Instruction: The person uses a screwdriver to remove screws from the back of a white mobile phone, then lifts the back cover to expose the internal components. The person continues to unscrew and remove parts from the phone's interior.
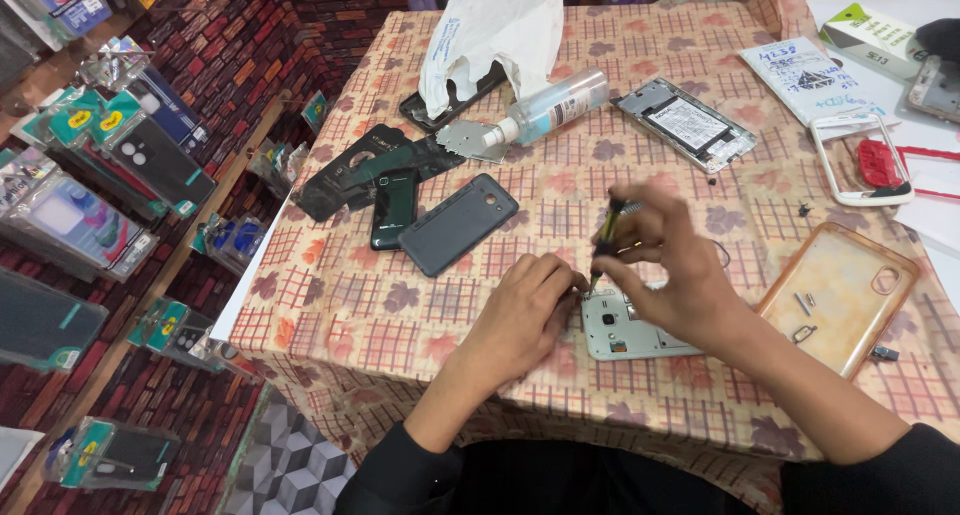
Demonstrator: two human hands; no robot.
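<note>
A white phone frame lies flat near the table's front edge, its back open. My right hand is closed around a small dark screwdriver held nearly upright, its tip down on the frame's upper left corner. My left hand rests beside the frame with its fingertips on that same corner, steadying it. The right half of the frame is hidden under my right hand.
On the patterned tablecloth lie a dark back cover, black phone cases, a clear bottle, a white plastic bag, an opened phone, a clear amber case holding small parts, and a white bezel. Packaged cases hang on the left wall.
</note>
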